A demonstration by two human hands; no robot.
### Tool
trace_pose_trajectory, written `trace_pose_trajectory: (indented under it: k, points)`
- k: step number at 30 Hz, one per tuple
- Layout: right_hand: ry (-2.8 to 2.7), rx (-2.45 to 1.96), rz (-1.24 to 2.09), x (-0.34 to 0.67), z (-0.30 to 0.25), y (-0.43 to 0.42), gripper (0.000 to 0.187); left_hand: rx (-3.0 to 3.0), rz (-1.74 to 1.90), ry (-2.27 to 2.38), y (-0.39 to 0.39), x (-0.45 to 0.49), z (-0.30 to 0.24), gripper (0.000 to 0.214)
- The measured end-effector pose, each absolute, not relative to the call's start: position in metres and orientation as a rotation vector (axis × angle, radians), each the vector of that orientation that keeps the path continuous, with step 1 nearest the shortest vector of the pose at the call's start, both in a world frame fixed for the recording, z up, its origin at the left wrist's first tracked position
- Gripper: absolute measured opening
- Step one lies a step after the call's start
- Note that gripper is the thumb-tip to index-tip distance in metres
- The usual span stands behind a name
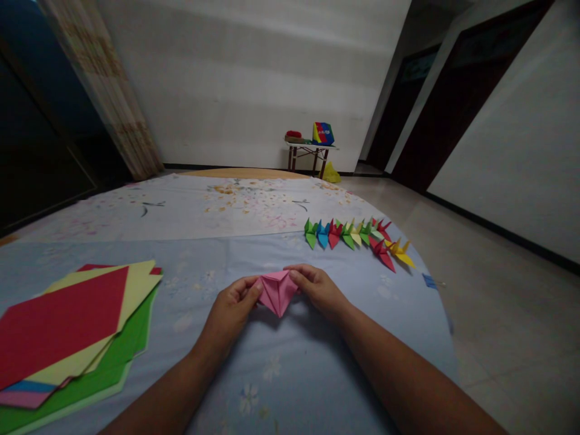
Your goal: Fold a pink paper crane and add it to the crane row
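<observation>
A partly folded pink origami paper point(277, 292) is held between my two hands, just over the blue part of the tablecloth. Its lower end comes to a point, and creases run down its middle. My left hand point(238, 305) pinches the left corner between thumb and fingers. On the other side, my right hand point(319, 288) grips the right corner in the same way. Beyond my right hand stands a row of folded paper cranes point(348, 234) in green, blue, red and pale yellow, with a red crane point(383, 254) and a yellow crane point(400, 253) closer to the table edge.
A stack of coloured paper sheets point(67, 323) lies at the left, red on top. The round table bears a floral tablecloth point(254, 211). A small blue object point(429, 281) sits at the right edge. Against the wall is a small stand point(312, 145) with a colourful box point(323, 133).
</observation>
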State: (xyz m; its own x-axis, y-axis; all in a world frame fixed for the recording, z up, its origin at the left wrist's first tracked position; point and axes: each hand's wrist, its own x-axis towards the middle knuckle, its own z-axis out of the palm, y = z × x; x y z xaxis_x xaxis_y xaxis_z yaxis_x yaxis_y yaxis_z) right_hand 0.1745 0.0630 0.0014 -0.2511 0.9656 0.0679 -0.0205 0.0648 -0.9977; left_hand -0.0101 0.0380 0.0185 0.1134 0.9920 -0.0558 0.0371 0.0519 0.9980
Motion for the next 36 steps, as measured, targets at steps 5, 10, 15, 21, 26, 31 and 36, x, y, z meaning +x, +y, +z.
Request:
trace_pose_trajectory:
  k: [5, 10, 15, 21, 26, 31, 36]
  points:
    - [-1.373, -1.021, 1.386, 0.173, 0.004, 0.062, 0.042, 1.255, 1.069, 1.175, 0.039, -0.011, 0.017, 0.038]
    - [-1.311, -1.009, 1.452, 0.173, 0.000, 0.063, 0.044, 1.244, 1.078, 1.182, 0.040, -0.012, 0.012, 0.041]
    - [-1.323, -0.981, 1.512, 0.173, 0.001, 0.061, 0.044, 1.213, 1.076, 1.164, 0.041, -0.012, 0.009, 0.042]
    - [-1.326, -1.009, 1.497, 0.173, -0.003, 0.061, 0.040, 1.239, 1.131, 1.210, 0.038, -0.007, 0.011, 0.047]
    - [-1.329, -0.995, 1.523, 0.171, -0.003, 0.061, 0.036, 1.344, 1.126, 1.215, 0.037, -0.009, 0.005, 0.048]
    - [-1.368, -1.013, 1.524, 0.169, -0.001, 0.059, 0.035, 1.378, 1.086, 1.204, 0.037, -0.009, 0.005, 0.037]
    - [-1.347, -0.959, 1.565, 0.170, -0.004, 0.059, 0.041, 1.352, 1.133, 1.241, 0.037, -0.010, 0.010, 0.031]
